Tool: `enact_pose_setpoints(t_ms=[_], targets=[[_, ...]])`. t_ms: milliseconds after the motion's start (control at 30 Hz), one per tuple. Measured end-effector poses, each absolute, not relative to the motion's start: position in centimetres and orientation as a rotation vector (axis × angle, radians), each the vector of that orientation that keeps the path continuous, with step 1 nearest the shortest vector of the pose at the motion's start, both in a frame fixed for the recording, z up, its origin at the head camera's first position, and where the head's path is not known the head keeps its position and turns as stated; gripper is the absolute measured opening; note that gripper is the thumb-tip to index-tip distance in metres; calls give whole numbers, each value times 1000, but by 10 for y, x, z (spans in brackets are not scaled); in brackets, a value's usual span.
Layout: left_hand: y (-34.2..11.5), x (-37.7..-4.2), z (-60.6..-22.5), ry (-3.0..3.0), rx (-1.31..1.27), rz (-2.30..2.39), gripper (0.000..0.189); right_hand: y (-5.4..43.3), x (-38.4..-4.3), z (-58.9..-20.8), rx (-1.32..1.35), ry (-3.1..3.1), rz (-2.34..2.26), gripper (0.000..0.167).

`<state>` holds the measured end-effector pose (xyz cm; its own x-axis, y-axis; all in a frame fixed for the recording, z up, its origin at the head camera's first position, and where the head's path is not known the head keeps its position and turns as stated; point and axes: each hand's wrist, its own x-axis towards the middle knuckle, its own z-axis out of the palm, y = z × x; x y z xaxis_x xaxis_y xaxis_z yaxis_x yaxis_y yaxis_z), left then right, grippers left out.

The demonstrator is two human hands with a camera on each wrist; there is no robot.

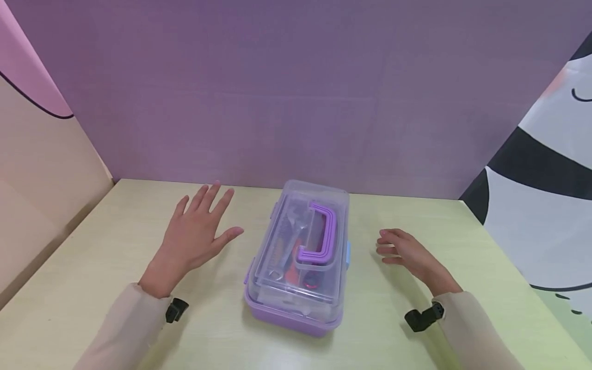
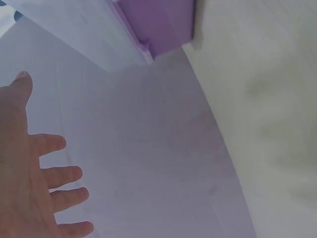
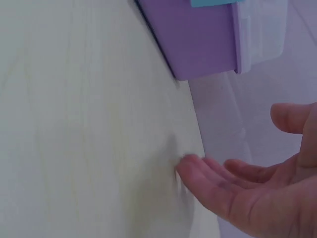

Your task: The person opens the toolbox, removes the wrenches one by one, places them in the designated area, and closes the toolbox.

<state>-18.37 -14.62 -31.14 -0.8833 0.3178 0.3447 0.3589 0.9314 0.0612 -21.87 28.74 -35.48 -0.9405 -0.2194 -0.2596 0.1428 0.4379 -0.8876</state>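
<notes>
A purple plastic toolbox with a clear lid and a purple handle stands on the table between both hands. Its lid is down. Through the lid a wrench-shaped tool and some red pieces show dimly. To the left of the box my left hand hovers with fingers spread, touching nothing. My right hand is held to the right, its fingers loosely bent and apart from the box. A light blue latch sits on the box's right side. In the right wrist view the purple base rises beyond the fingers.
The pale wooden table ends at a purple backdrop behind the box. On the right hangs a black-and-white cartoon print. A beige and pink panel borders the left side.
</notes>
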Motion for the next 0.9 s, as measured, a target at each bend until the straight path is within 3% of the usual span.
enact_pose_setpoints(t_ms=[567, 900], targets=[[-115, -152, -297, -2586, -687, -152, 78, 269, -201, -366, -135, 2031, -1756, 53], [-90, -134, -303, -2438, -855, -92, 90, 257, -197, -372, -198, 1988, -1803, 40]])
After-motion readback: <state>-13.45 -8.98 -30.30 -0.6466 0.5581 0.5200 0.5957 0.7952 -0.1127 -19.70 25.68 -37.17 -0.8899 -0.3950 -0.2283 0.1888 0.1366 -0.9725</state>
